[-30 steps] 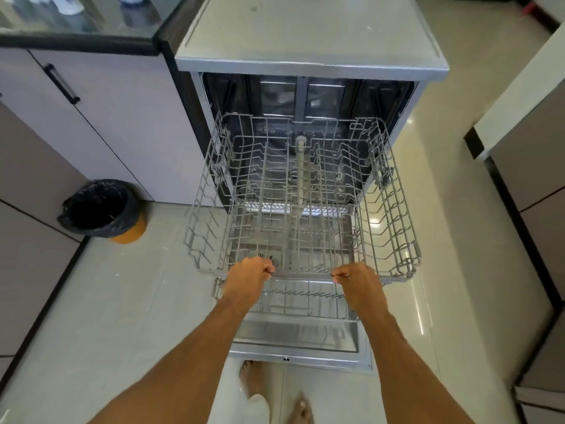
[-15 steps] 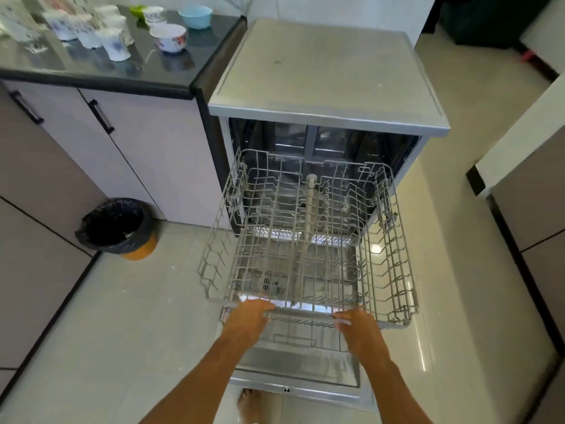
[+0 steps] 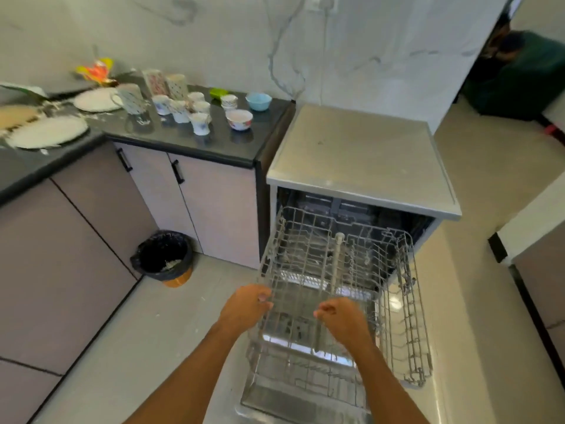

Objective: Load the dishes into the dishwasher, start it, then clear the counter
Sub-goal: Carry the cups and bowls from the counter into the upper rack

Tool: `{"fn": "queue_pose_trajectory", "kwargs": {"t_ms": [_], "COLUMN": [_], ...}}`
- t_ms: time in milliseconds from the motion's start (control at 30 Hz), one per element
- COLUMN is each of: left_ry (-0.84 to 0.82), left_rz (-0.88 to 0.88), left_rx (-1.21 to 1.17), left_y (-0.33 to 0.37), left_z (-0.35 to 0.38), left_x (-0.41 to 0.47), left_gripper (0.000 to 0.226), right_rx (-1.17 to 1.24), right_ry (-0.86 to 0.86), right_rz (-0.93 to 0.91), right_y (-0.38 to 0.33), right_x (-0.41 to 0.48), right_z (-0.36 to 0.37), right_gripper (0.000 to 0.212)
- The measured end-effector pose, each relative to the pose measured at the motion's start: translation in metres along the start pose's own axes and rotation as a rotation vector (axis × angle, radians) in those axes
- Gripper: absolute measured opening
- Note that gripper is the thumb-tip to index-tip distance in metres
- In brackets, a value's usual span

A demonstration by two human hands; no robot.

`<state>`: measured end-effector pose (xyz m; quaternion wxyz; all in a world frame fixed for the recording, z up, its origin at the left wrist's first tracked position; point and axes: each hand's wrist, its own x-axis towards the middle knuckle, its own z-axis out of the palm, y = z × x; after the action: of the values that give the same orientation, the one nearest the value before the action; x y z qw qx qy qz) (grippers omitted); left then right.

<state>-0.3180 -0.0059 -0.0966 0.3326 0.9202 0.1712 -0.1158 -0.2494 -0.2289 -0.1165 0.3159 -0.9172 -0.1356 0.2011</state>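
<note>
- Left hand (image 3: 246, 304) reaches forward, fingers curled at the wire upper rack (image 3: 339, 289) left side.
- Right hand (image 3: 342, 316), loosely fisted above the rack; whether it touches, cannot tell.

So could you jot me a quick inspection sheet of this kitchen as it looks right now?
Surface: dark counter, crumbs and spills at its left end.
Job's things: dishwasher open; upper rack pulled out, empty. Cups, bowls and plates on the counter.
Clutter: colourful wrapper near the wall.
Hands: left hand at the rack's front left corner; right hand curled at its front rail. Whether either grips the wire is unclear.
Cables: one cord hanging down the wall.
Surroundings: lined bin on the floor, cabinets, dark doorway far right.
</note>
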Motion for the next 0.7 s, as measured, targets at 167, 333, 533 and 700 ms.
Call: {"fn": "queue_pose_trajectory", "kwargs": {"t_ms": [167, 333, 533, 700], "left_ry": [0.139, 0.264, 0.341, 0.374], "left_rz": [0.022, -0.010, 0.022, 0.025], "left_rx": [-0.080, -0.227, -0.215, -0.183], "left_y": [-0.014, -0.062, -0.128, -0.168], "left_z": [-0.083, -0.173, -0.276, -0.334], "left_x": [0.013, 0.037, 0.066, 0.097], "left_gripper": [0.018, 0.027, 0.025, 0.028], "right_rx": [-0.005, 0.052, 0.129, 0.178], "right_ry": [0.026, 0.096, 0.160, 0.179], "right_rz": [-0.125, -0.198, -0.241, -0.262], "right_y": [-0.088, -0.184, -0.291, -0.349], "right_x": [0.053, 0.109, 0.162, 0.202], "right_z": [-0.001, 0.015, 0.044, 0.064], "right_gripper": [0.014, 0.023, 0.028, 0.028]}}
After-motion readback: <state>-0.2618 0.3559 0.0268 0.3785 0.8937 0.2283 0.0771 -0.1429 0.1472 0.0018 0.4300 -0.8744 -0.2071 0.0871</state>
